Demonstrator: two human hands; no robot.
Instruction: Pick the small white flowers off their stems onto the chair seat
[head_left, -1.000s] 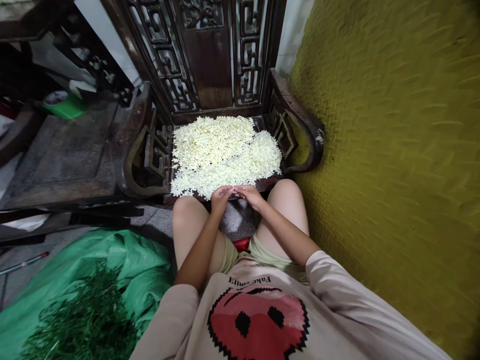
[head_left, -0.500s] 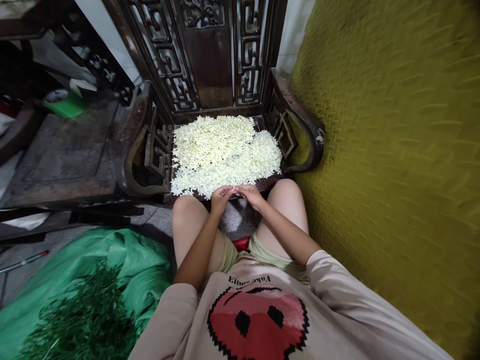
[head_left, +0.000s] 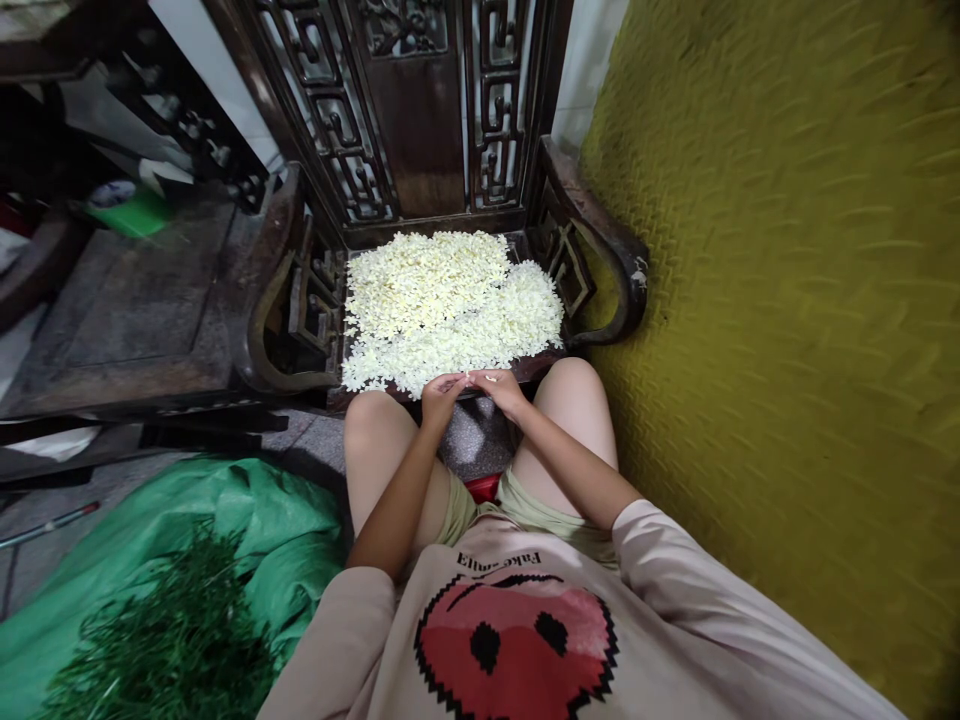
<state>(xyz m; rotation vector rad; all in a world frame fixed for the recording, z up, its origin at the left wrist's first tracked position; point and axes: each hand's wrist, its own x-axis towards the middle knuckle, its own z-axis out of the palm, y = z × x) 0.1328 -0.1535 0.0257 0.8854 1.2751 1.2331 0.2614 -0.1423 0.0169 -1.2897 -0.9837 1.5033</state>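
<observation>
My left hand (head_left: 442, 396) and my right hand (head_left: 502, 391) meet above my knees, at the front edge of the chair seat. Their fingertips are pinched together around a small white flower (head_left: 467, 375), of which only a bit shows. Another small white piece (head_left: 491, 379), likely a flower too, lies against the fingers of my right hand. Just beyond both hands, a heap of white and pale-yellow flowers (head_left: 450, 290) covers most of the dark wooden seat.
The carved wooden chair (head_left: 427, 130) has curved armrests on both sides. A yellow textured panel (head_left: 765, 300) stands close on the right. To the left are a wooden seat (head_left: 142, 330) with green tape (head_left: 135, 210), and a green sack (head_left: 247, 490) with leafy greens (head_left: 172, 630).
The fingertips have shifted slightly. Less of the white flower shows between them, and the white piece against my right hand's fingers is plainer now. The flower heap looks the same.
</observation>
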